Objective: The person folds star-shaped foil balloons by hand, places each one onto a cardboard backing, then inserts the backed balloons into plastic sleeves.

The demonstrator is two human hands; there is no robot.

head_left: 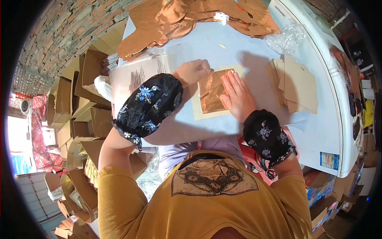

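Note:
A folded copper-coloured foil piece (213,93) lies on a square of beige card (197,108) on the light table (187,129). My right hand (238,95) rests flat on the foil's right side, fingers stretched out and pointing up. At the foil's upper left corner is my left hand (193,71), its fingers curled closed; what they hold, if anything, is too small to make out. Black flowered sleeve covers reach over both wrists.
Large copper foil sheets (183,20) cover the far edge, with a white item (221,18) on them. Crumpled clear plastic (288,38) and brown cards (298,85) lie at right. Printed clear bags (137,77) lie at left, beside cardboard boxes (93,71).

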